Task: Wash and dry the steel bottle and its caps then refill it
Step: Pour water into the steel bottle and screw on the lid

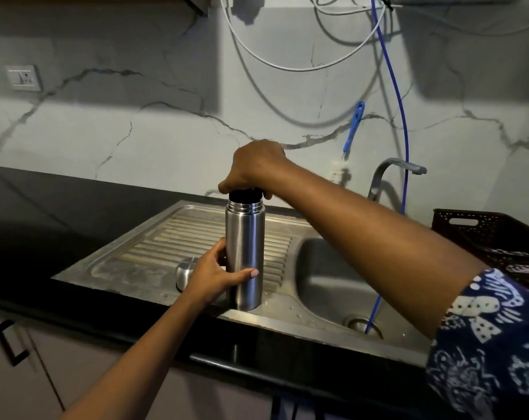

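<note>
Nearest me, my left hand is wrapped around the lower body of the steel bottle, which stands upright on the ribbed drainboard just left of the sink basin. Just beside that hand, partly hidden behind it, sits 1 steel outer cap. Further up, my right hand is closed over the black inner cap at the bottle's neck.

My worry: the drainboard looks wet near the base, so a hard twist could skid the bottle toward the basin if my lower grip slackens. A sideways knock could also send the loose cap rolling.

My count: 1 bottle, 2 caps, 1 tap, 1 blue bottle brush on the wall, 1 dark crate at far right.
</note>
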{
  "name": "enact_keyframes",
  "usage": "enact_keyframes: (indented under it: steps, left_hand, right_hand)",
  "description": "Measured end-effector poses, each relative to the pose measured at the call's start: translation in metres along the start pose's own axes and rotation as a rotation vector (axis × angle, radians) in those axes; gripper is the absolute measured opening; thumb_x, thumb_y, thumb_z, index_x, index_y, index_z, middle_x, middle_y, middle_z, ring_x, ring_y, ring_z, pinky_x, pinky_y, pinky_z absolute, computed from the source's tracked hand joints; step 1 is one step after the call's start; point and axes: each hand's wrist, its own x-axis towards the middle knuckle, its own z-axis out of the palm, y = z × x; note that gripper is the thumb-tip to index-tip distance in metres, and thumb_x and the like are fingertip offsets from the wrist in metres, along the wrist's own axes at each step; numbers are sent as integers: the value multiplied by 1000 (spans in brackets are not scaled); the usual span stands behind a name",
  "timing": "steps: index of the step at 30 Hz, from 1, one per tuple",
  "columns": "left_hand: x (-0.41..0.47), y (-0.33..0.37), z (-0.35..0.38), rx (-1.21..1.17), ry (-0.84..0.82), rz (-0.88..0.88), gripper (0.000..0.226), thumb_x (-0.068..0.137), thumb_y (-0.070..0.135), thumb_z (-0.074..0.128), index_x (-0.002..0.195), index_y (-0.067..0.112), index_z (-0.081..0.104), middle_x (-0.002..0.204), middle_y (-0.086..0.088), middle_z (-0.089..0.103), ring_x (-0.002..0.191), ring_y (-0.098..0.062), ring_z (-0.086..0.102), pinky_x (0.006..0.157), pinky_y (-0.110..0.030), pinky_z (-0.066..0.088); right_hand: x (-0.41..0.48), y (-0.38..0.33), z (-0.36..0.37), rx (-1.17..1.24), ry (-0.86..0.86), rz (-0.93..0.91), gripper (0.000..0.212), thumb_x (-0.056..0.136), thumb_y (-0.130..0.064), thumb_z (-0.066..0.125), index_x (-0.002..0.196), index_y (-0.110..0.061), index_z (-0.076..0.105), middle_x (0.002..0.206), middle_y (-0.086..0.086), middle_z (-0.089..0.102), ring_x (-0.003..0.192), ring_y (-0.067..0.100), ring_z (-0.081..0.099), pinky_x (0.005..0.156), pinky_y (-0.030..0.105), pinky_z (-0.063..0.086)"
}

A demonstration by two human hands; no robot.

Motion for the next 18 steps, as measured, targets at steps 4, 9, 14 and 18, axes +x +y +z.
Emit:
enact_keyframes:
  steps: [4, 9, 14, 18]
  left_hand:
    - [1, 2, -2, 9, -41, 4, 78, 56, 31, 88, 123, 30, 48, 110, 11, 61, 100, -4, 60, 83, -22, 50]
    - [3, 0, -2, 9, -43, 7, 92, 41, 51, 86, 123, 32, 48, 110, 14, 62, 100, -4, 61, 79, -15, 49]
    - [2, -1, 3, 66, 34, 24, 79, 58, 30, 90, 123, 31, 45, 106, 12, 59, 95, 0, 58, 75, -12, 45]
    - [2, -1, 10, 150, 103, 74, 78, 56, 41, 89, 120, 34, 45, 100, 16, 59, 87, 7, 57, 70, -11, 44]
  right_hand:
    - [0, 37, -6, 606, -310, -199, 64, 76, -58, 66, 125, -19, 50, 126, 3, 55, 114, 22, 55, 94, 43, 49]
    - [7, 50, 57, 1198, -258, -461, 48, 72, -6, 76, 115, -17, 56, 116, 8, 63, 111, 21, 59, 98, 39, 47]
    - [0, 30, 79, 1373, 46, -286, 35, 69, -6, 79, 97, -15, 61, 98, 8, 67, 97, 24, 64, 93, 44, 51]
    - [-14, 2, 79, 949, 487, 50, 37, 72, -33, 75, 102, -16, 60, 97, 1, 68, 91, 18, 62, 71, 25, 46]
